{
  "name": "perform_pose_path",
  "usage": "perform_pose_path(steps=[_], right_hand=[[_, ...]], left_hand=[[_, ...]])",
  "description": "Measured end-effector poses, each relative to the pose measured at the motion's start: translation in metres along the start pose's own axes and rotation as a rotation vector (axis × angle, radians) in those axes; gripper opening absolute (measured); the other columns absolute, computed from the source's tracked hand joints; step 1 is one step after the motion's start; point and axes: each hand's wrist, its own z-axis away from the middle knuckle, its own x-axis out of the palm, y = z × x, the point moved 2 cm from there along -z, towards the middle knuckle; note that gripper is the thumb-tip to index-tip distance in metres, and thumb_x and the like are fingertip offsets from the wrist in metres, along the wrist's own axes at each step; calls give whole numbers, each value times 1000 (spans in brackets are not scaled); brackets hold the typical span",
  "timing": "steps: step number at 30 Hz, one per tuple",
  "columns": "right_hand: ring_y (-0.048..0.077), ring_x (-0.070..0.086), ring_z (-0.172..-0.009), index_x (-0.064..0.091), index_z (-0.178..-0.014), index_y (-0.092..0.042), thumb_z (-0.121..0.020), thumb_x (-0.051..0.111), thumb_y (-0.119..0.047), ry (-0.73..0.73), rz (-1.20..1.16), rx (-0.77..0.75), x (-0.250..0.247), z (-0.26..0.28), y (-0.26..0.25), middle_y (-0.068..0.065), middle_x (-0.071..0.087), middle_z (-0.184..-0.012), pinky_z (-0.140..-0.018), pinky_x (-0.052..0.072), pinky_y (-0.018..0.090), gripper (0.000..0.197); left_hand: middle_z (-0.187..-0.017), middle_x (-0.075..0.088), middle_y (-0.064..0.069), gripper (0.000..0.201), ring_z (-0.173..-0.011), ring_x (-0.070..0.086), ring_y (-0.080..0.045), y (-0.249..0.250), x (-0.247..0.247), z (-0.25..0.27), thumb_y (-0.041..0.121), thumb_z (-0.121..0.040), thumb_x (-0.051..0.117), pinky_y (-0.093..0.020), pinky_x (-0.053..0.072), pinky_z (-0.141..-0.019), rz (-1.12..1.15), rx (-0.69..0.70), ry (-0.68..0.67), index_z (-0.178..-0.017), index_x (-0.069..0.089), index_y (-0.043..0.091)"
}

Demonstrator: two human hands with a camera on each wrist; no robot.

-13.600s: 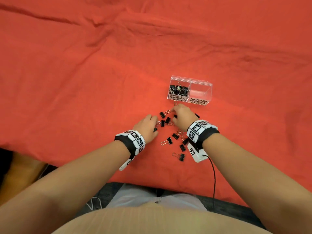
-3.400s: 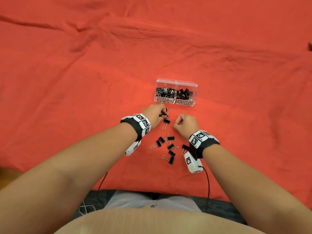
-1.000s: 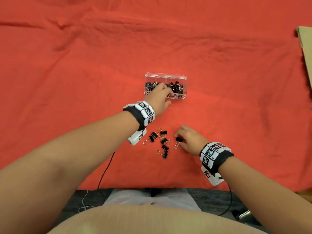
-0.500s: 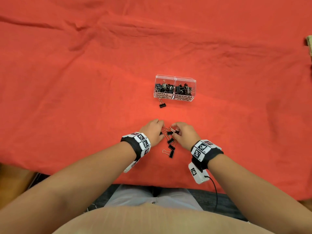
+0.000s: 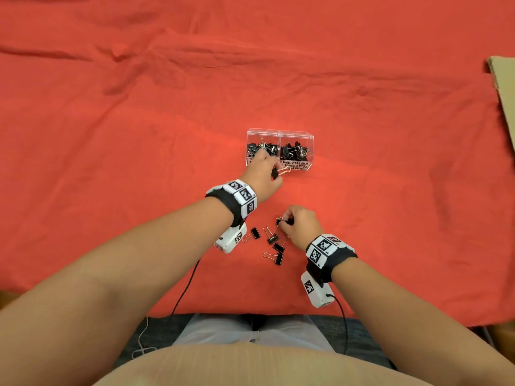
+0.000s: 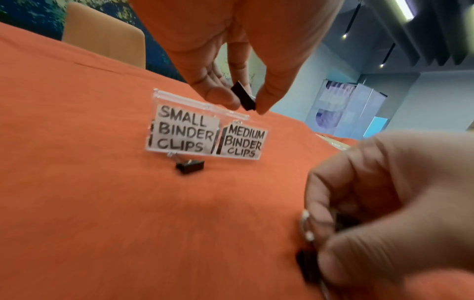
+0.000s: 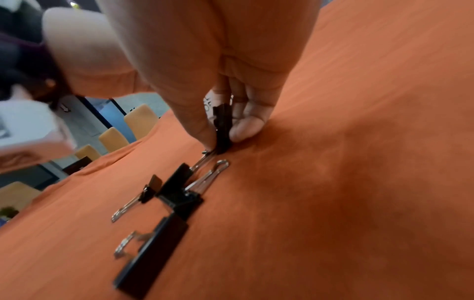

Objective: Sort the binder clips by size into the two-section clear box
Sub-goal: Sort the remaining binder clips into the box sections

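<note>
The clear two-section box (image 5: pixel 296 136) stands mid-cloth, with black clips in both the "SMALL" and "MEDIUM" sections. My left hand (image 5: pixel 272 171) hovers at the box's front left and pinches a small black binder clip (image 6: pixel 243 98) between thumb and finger (image 6: pixel 218 95). One clip (image 6: pixel 190 166) lies on the cloth just before the small label. Nearer me, my right hand (image 5: pixel 284 222) pinches another black clip (image 7: pixel 222 126) that touches the cloth at the edge of the loose pile (image 5: pixel 274 246). Several clips of two sizes lie there.
A wrinkled red cloth (image 5: pixel 139 135) covers the table. A cardboard piece (image 5: pixel 505 87) lies at the right edge. The loose clips (image 7: pixel 177 194) sit between my wrists. Chairs (image 6: pixel 105 36) stand beyond the far table edge.
My left hand has left the pile and moved forward to the box with a clip in its fingers. My right hand stays at the pile, now pinching a clip.
</note>
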Motion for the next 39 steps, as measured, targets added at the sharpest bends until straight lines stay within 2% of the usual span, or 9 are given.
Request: perform_pose_path(steps=[5,9,12,16,20,25,31,35,39], right_hand=[[20,60,-77,64,-86,-11,-81,66,-15,39,-62,77,-18,-9,6,6,67,-88,-69,47,29,7],[14,53,-75,66,-85,-9,-79,68,-13,180,-156,91,-55,-27,4,-1,61,-76,-67,37,24,7],[14,54,-72,65,-82,-10,-78,69,-13,299,-175,55,-92,-43,-5,-1,60,-74,-66,40,26,6],[15,57,-71,63,-81,-14,-80,66,-14,392,-99,16,-131,-67,-20,1,64,-77,-67,48,28,3],[22,59,-74,62,-87,-11,-81,59,-13,361,56,-46,-139,-90,-39,6,65,-81,-67,47,30,7],[34,60,-91,59,-97,-6,-82,54,-9,286,274,-113,-123,-111,-53,17,64,-100,-74,49,38,16],[30,56,-109,61,-114,-9,-87,59,-12,138,337,-122,-108,-117,-44,17,62,-114,-93,48,39,28],[29,38,-132,56,-129,-13,-95,48,-11,50,445,-177,-103,-110,-39,16,54,-132,-112,32,40,35],[31,42,-118,60,-123,-7,-94,43,-5,149,370,-252,-102,-102,-35,13,56,-123,-104,39,40,33]], left_hand=[[-119,53,-8,23,-107,54,-22,24,-10,-42,9,-89,59,-32,44,-98,-62,33,42,-112,61,10],[-107,59,-13,20,-96,58,-29,30,-14,-65,1,-84,59,-34,46,-82,-113,7,61,-103,55,8],[-102,60,-15,20,-89,59,-32,30,-10,-73,2,-84,60,-37,46,-74,-148,-6,82,-101,50,6],[-112,58,-15,16,-102,58,-32,27,0,-77,2,-88,59,-39,48,-83,-260,11,-13,-104,57,3],[-120,52,-15,25,-123,42,-34,21,9,-73,-2,-87,54,-45,44,-99,-389,80,-58,-110,62,0],[-115,50,-9,25,-114,43,-26,9,-5,-50,5,-88,48,-36,42,-93,-285,70,103,-109,62,8],[-109,53,-8,19,-109,48,-24,-32,0,-5,8,-90,46,-34,45,-83,-259,25,24,-102,61,10],[-119,50,-9,34,-114,46,-27,-49,8,8,4,-89,48,-42,49,-86,-344,18,-17,-122,57,7],[-134,44,-8,46,-124,41,-28,-53,13,10,4,-91,46,-44,47,-94,-371,-3,-98,-137,46,10]])
